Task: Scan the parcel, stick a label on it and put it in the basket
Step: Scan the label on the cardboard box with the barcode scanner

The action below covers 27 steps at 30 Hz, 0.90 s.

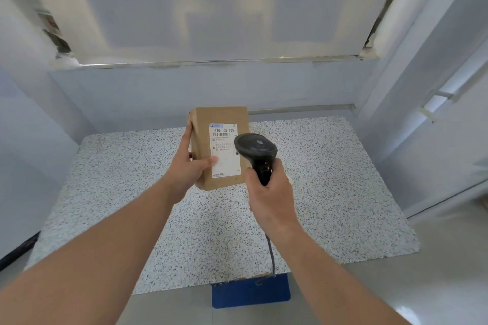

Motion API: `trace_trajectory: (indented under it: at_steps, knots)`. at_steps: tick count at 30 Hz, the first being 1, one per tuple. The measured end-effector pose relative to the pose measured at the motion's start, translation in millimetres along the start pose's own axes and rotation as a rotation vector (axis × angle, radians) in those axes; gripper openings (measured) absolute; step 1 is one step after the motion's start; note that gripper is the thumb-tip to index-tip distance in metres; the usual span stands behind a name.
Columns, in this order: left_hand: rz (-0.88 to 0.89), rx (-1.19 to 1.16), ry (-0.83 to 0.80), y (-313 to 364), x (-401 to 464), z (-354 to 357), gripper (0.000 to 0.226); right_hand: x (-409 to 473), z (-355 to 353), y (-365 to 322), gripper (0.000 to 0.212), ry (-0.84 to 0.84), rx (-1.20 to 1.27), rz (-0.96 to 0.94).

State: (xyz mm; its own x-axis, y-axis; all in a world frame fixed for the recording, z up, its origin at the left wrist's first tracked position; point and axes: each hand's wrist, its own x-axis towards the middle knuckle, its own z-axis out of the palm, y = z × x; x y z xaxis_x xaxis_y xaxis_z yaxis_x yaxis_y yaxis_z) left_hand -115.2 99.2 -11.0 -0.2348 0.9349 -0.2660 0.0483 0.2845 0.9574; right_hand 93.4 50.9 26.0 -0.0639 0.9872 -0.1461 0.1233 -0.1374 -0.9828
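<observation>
A brown cardboard parcel (203, 140) is held tilted up above the speckled table (330, 179), its face toward me. A white shipping label (224, 150) with a barcode and "530 D5 065" covers its right half. My left hand (188, 166) grips the parcel's left edge, thumb on the label's lower corner. My right hand (269, 192) is closed around the handle of a black barcode scanner (254, 149), whose head overlaps the parcel's right edge and points at the label. The scanner's cable (272, 256) hangs down toward the table's front edge. No basket is in view.
A blue flat object (250, 291) lies below the table's front edge. White walls close in on the left, back and right of the table. A frosted window (211, 8) fills the wall above.
</observation>
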Motion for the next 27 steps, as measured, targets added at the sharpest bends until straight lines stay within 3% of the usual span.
trace_trajectory:
  at_steps: [6,15,27]
  knots:
    - [-0.073,-0.007,-0.017,-9,11,-2,0.109,27,-6,17,0.013,0.022,-0.122,-0.002]
    - [-0.187,-0.003,-0.028,-33,27,6,0.104,70,-33,78,0.052,0.144,-0.391,0.112]
    - [-0.270,-0.012,-0.049,-87,54,43,0.089,104,-103,167,0.058,0.297,-0.600,0.252]
